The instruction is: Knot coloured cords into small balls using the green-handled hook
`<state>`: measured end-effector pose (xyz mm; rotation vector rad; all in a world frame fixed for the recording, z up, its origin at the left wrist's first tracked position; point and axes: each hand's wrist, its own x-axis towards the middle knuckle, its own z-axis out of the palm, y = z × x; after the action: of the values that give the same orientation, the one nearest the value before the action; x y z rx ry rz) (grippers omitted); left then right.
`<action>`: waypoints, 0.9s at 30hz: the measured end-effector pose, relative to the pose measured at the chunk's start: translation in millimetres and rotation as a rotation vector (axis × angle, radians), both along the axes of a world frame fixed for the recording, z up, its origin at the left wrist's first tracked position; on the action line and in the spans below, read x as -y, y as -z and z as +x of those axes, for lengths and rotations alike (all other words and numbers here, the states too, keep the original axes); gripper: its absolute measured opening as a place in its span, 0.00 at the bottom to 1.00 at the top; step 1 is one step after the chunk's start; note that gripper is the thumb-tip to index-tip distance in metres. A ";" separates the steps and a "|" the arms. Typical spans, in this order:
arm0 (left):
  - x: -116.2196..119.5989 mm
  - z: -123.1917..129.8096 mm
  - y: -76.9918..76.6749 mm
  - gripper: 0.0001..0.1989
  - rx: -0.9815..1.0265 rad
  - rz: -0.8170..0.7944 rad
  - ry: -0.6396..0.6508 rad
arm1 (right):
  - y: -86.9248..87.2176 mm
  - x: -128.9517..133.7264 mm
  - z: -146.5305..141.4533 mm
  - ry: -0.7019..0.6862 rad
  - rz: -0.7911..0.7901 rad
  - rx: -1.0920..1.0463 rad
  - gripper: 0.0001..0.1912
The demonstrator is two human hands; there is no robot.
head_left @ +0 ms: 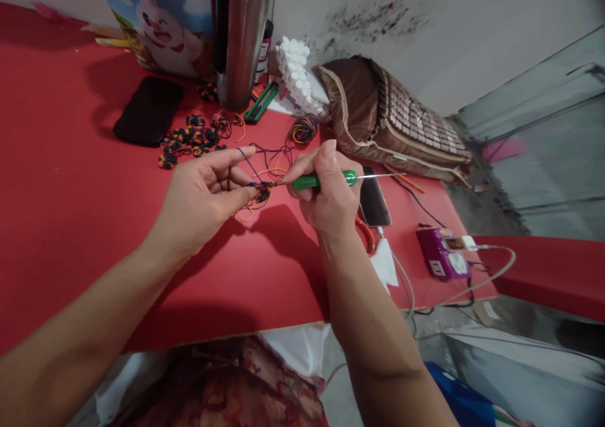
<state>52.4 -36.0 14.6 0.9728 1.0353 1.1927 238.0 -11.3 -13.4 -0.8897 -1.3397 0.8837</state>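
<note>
My left hand pinches a small dark crochet piece in purple, navy and orange yarn between thumb and fingers. A dark strand runs up over its raised index finger. My right hand is closed around the green handle of a crochet hook. One thin metal end sticks out to the right; the other points left and meets the crochet piece. Loose strands lead from the piece to a small wound yarn bundle just beyond my hands. Finished-looking knotted yarn pieces lie in a heap beyond my left hand.
On the red table stand a steel thermos and a printed bag. Nearby lie a black case-like object, a green box cutter and a phone. A brown cushion and purple power box with cables sit right.
</note>
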 end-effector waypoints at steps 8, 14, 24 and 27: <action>0.0 0.1 -0.6 0.20 -0.023 0.009 -0.034 | -4.8 9.2 -1.2 0.075 0.093 0.139 0.32; -0.6 0.6 0.4 0.19 -0.050 0.019 -0.062 | -8.6 18.2 -9.6 0.168 0.156 0.202 0.30; -5.1 -3.8 8.6 0.23 -0.059 0.019 -0.046 | -7.3 27.7 -14.9 0.156 0.263 0.364 0.30; -4.7 -3.7 7.9 0.25 -0.054 0.013 -0.049 | -6.2 27.1 -15.5 0.147 0.292 0.368 0.29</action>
<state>48.7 -31.3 6.7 0.9993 1.1002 1.2204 222.5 -38.4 -7.3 -0.9333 -1.6456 0.4058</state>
